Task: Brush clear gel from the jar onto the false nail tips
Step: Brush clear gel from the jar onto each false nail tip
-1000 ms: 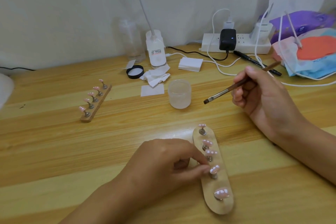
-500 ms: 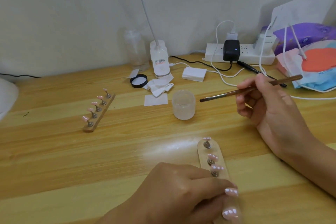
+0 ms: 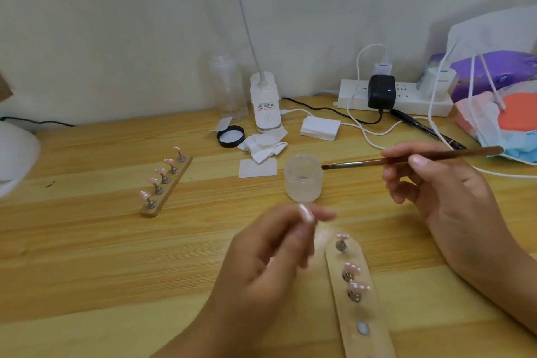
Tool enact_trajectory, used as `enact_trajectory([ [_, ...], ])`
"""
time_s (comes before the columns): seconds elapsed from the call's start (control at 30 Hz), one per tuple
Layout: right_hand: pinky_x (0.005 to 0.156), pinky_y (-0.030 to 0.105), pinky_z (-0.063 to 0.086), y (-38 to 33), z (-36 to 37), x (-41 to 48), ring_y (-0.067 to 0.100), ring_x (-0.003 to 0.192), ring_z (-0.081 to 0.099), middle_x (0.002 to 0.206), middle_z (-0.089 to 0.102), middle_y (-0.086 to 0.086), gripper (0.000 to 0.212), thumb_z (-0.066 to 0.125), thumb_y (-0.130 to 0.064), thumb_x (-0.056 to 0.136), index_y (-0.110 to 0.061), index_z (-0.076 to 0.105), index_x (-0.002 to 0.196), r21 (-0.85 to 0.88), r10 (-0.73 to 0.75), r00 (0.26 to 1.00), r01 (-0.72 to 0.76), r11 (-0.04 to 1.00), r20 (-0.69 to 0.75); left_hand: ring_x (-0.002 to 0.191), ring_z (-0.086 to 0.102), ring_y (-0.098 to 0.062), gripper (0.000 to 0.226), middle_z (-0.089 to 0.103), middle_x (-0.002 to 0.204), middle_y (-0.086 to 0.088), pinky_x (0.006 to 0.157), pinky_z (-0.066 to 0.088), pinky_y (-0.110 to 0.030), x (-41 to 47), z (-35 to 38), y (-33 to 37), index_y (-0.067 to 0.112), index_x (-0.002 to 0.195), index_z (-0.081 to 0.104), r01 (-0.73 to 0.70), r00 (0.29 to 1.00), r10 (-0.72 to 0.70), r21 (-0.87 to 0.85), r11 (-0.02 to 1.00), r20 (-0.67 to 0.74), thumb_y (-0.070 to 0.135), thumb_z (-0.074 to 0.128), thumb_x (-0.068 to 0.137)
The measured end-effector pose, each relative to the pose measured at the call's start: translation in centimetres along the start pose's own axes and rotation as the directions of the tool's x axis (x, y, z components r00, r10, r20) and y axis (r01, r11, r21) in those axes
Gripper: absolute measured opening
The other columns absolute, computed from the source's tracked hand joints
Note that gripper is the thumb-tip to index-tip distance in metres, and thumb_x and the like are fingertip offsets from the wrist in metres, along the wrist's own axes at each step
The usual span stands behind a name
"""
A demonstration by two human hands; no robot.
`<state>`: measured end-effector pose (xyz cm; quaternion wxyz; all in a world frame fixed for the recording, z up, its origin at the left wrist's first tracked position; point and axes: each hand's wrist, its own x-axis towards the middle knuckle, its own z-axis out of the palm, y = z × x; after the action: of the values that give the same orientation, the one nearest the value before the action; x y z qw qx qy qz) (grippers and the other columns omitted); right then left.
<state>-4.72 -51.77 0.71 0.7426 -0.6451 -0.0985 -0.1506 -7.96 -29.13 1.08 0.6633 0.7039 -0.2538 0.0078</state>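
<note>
Your wooden table [image 3: 87, 256] has open wood left of your hands; a power strip [image 3: 353, 94] sits at the back edge. The near holder board [image 3: 372, 311] runs off the bottom edge, bearing three tips [image 3: 351, 267] and one bare magnet [image 3: 362, 328]. Your right hand [image 3: 444, 192] pinches the brush [image 3: 406, 159], bristles just beside the frosted jar [image 3: 303, 183], whose contents you can't make out. Your blurred left hand [image 3: 261, 256] pinches a false nail tip [image 3: 306, 213] aloft, near the jar.
</note>
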Motion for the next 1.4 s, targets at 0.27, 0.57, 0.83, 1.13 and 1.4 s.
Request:
enact_trajectory([
  [0.27,0.072,0.024,0.048,-0.1,0.3,-0.2,0.017,0.086,0.056,0.089,0.064,0.002,0.026,0.049,-0.026,0.084,-0.025,0.074,0.092,-0.094,-0.079,0.997,0.079,0.992,0.005,0.078,0.060,-0.001,0.024,0.069,0.084,0.010,0.068,0.049,-0.013,2.2,-1.7,-1.2,0.026,0.096,0.077,0.228,0.947,-0.291,-0.348,0.909,-0.138,0.033,0.077,0.073],
  [0.57,0.074,0.023,0.049,-0.1,0.6,-0.6,0.014,0.084,0.058,0.087,0.064,-0.002,0.027,0.044,-0.024,0.098,-0.029,0.071,0.098,-0.142,-0.124,0.992,0.126,0.982,0.025,0.103,0.069,-0.027,0.011,0.070,0.106,0.008,0.075,0.056,-0.024,3.2,-1.8,-1.3,0.024,0.086,0.072,0.335,0.891,-0.451,-0.590,0.734,-0.055,0.023,0.062,0.083],
  [0.83,0.078,0.016,0.046,-0.3,1.2,-0.9,0.008,0.081,0.056,0.084,0.060,-0.008,0.021,0.042,-0.022,0.099,-0.016,0.061,0.096,-0.276,-0.190,0.978,0.205,0.939,0.083,0.113,0.064,-0.036,0.014,0.054,0.140,0.002,0.094,0.053,-0.039,3.2,-2.0,-1.1,0.024,0.087,0.067,0.414,0.892,-0.441,-0.568,0.711,0.099,0.025,0.054,0.093],
  [1.13,0.085,0.017,0.043,0.0,1.4,-1.1,0.014,0.095,0.058,0.097,0.059,-0.010,0.023,0.042,-0.034,0.097,-0.025,0.063,0.099,-0.456,-0.112,0.967,0.209,0.865,0.231,0.117,0.063,-0.023,0.011,0.047,0.144,0.022,0.095,0.051,-0.027,2.7,-1.3,-1.0,0.027,0.087,0.068,0.348,0.936,-0.339,-0.379,0.857,0.094,0.030,0.058,0.090],
  [1.4,0.083,0.014,0.044,0.0,1.1,-1.0,0.009,0.091,0.058,0.093,0.062,-0.009,0.020,0.046,-0.028,0.097,-0.021,0.064,0.094,-0.388,-0.096,0.979,0.160,0.908,0.180,0.133,0.048,-0.019,0.010,0.045,0.144,0.024,0.095,0.050,-0.024,2.3,-0.8,-1.1,0.029,0.086,0.069,0.294,0.953,-0.300,-0.343,0.892,0.036,0.036,0.062,0.087],
])
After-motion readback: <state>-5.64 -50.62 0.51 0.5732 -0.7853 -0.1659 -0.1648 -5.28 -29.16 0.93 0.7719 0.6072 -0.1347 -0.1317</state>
